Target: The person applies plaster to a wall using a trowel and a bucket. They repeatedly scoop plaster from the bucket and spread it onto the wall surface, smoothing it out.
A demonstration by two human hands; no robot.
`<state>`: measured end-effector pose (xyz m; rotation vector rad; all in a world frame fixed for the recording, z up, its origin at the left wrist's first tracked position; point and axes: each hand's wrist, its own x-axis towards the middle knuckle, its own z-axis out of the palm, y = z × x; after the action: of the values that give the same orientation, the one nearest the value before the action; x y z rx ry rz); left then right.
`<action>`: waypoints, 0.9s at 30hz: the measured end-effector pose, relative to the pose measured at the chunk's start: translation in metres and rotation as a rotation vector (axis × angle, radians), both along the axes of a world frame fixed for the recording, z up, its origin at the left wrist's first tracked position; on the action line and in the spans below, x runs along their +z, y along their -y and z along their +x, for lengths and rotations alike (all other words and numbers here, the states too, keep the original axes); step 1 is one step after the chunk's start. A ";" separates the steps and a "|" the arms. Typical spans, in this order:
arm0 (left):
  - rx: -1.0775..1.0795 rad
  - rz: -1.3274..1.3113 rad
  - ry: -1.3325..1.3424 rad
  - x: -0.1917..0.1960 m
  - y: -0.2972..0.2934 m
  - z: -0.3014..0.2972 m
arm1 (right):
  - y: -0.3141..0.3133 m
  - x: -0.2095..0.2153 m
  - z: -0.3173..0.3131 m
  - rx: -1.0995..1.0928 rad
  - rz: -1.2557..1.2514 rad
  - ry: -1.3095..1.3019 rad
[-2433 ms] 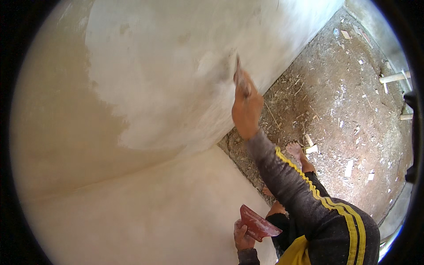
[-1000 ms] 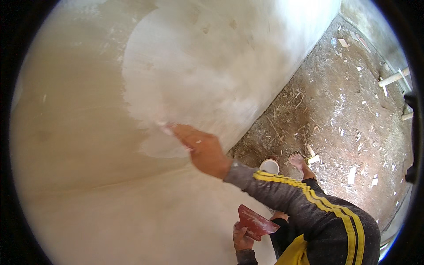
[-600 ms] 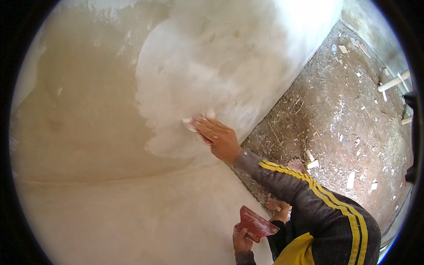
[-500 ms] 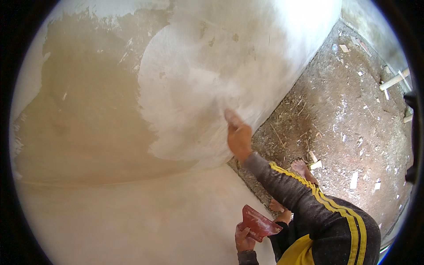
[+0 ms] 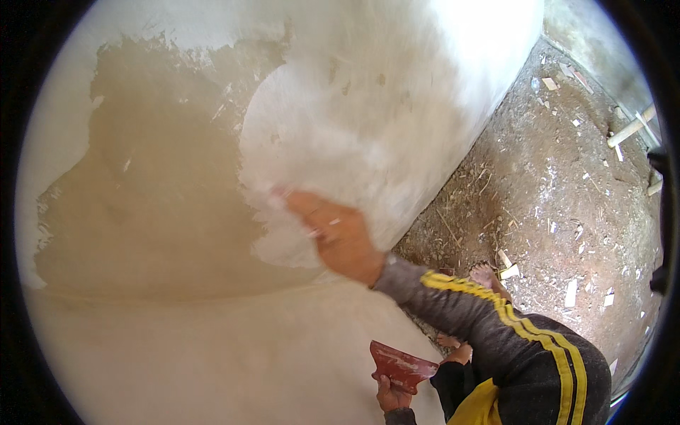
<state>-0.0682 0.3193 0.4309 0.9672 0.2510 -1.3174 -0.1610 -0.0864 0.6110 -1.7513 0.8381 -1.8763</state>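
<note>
My right hand [image 5: 340,237] reaches out over the pale wall [image 5: 304,134]. Its fingers are smeared by motion near the edge between a whitish coat and a darker tan patch [image 5: 156,163]. Whether that hand holds anything cannot be made out; small white specks show on it. Low in the view, my left hand [image 5: 391,394] is closed on the lower edge of a red putty spreader [image 5: 402,367]. White smears mark the spreader's face, which has one long straight edge and curved sides.
To the right lies a dirt floor [image 5: 524,205] strewn with pale scraps and chips, meeting the wall along a slanting edge. Bare feet [image 5: 483,275] stand near that edge. A pale pole [image 5: 630,131] juts in at the far right, near another wall [image 5: 595,35].
My right hand has swept left across the wall, from beside the floor edge toward the tan patch. The spreader in my left hand has shifted slightly left and turned.
</note>
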 end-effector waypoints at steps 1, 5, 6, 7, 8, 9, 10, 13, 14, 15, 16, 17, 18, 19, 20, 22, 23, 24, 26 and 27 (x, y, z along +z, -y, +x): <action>-0.033 -0.003 0.002 0.000 0.003 -0.001 | 0.011 -0.002 -0.019 -0.010 -0.005 0.158; -0.061 0.015 0.041 0.002 0.007 -0.003 | 0.093 -0.003 -0.083 -0.595 -0.280 -0.150; -0.051 0.021 0.061 0.002 0.008 -0.004 | 0.106 -0.006 -0.085 -0.606 -0.277 -0.194; -0.048 0.007 0.025 0.002 0.010 -0.004 | 0.114 -0.011 -0.084 -0.599 -0.210 -0.264; -0.046 -0.008 -0.006 0.002 0.012 -0.004 | 0.111 -0.020 -0.079 -0.588 -0.172 -0.324; -0.050 -0.010 -0.029 0.004 0.014 -0.004 | 0.105 -0.031 -0.075 -0.536 -0.207 -0.312; -0.078 -0.042 -0.034 0.003 0.020 -0.004 | 0.094 -0.042 -0.075 -0.471 -0.199 -0.343; -0.143 -0.039 0.020 0.011 0.034 -0.007 | 0.064 -0.062 -0.098 -0.272 -0.098 -0.392; -0.135 -0.022 0.050 0.013 0.039 -0.009 | 0.062 -0.059 -0.107 -0.218 -0.113 -0.330; -0.127 -0.002 0.084 0.015 0.043 -0.011 | 0.065 -0.050 -0.118 -0.241 -0.077 -0.332; -0.122 -0.002 0.081 0.016 0.046 -0.013 | 0.072 -0.036 -0.131 -0.274 -0.084 -0.263; -0.113 0.000 0.080 0.016 0.047 -0.013 | 0.081 -0.019 -0.143 -0.303 -0.090 -0.196; -0.107 -0.033 0.084 0.015 0.047 -0.013 | 0.091 0.001 -0.152 -0.386 -0.160 -0.201; -0.112 0.006 0.055 0.013 0.045 -0.012 | 0.103 0.020 -0.157 -0.465 -0.191 -0.240; -0.121 0.003 0.032 0.010 0.043 -0.010 | 0.114 0.039 -0.158 -0.462 -0.329 -0.280; -0.153 -0.018 -0.013 0.000 0.035 -0.003 | 0.129 0.066 -0.156 -0.437 -0.462 -0.462; -0.178 -0.035 -0.034 -0.005 0.030 0.001 | 0.130 0.072 -0.153 -0.461 -0.550 -0.526; -0.226 -0.118 -0.046 -0.009 0.027 0.004 | 0.133 0.076 -0.153 -0.477 -0.567 -0.630; -0.191 -0.050 -0.072 -0.016 0.021 0.007 | 0.132 0.072 -0.153 -0.476 -0.577 -0.791; -0.190 -0.041 -0.070 -0.017 0.020 0.007 | 0.132 0.067 -0.157 -0.460 -0.571 -0.846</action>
<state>-0.0611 0.2989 0.4141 0.9285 0.1880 -1.5259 -0.3185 -0.2183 0.6785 -3.0332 1.1314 -1.7037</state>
